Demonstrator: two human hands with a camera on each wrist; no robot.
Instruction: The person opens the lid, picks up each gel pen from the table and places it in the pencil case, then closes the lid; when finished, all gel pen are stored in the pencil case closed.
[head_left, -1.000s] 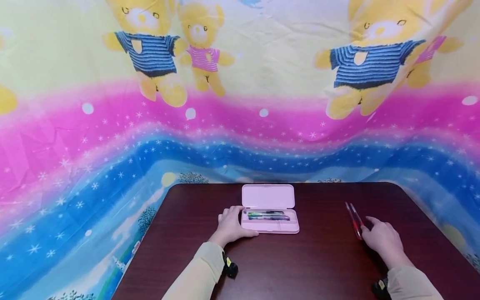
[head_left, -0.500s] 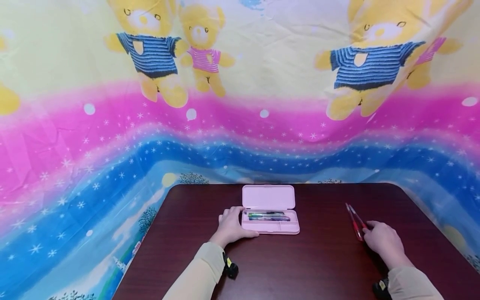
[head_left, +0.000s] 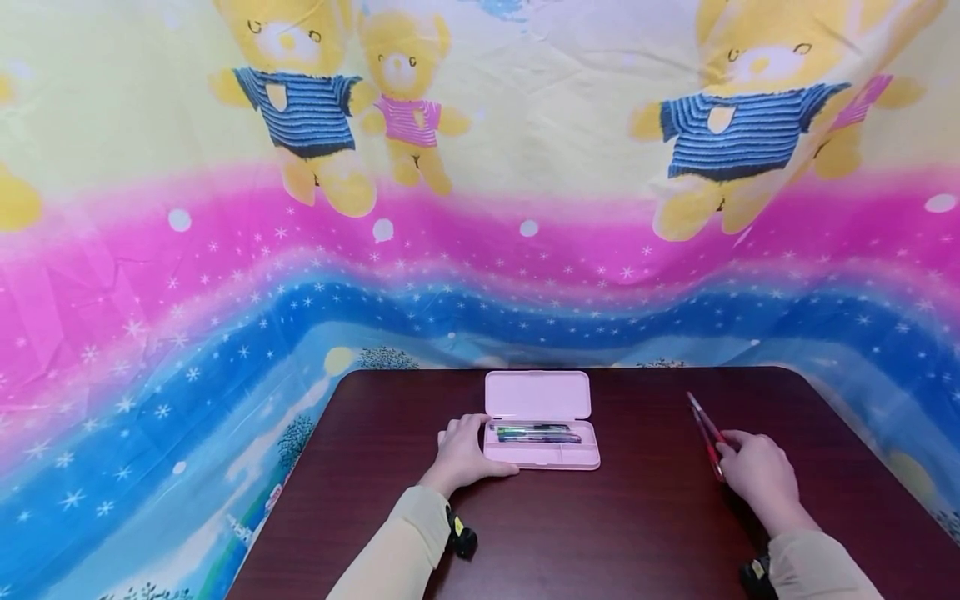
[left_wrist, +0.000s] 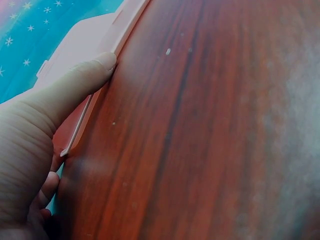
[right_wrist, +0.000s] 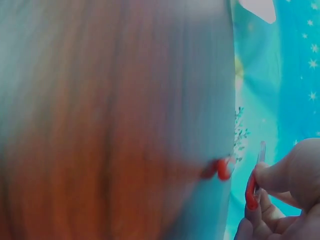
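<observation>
A pink pencil case (head_left: pixel 542 454) lies with its lid raised at the table's far side, several pens (head_left: pixel 536 433) in its long compartment. My left hand (head_left: pixel 461 454) holds the case at its left end; in the left wrist view the thumb (left_wrist: pixel 82 80) presses the front wall. To the right, my right hand (head_left: pixel 759 471) pinches a red pen (right_wrist: pixel 251 192) between thumb and fingers, its tip pointing up and away. A second red pen (head_left: pixel 713 460) lies on the table just under it, partly overlapped by the held pen in the head view.
The dark wooden table (head_left: pixel 600 533) has rounded far corners. Behind it hangs a printed curtain (head_left: pixel 480 292) with bears and snowflakes, close to the far edge and the open lid (head_left: pixel 537 395).
My right hand has taken one of the two red pens and raised it slightly, moving a little up and left. The left hand and the pencil case have stayed in place.
</observation>
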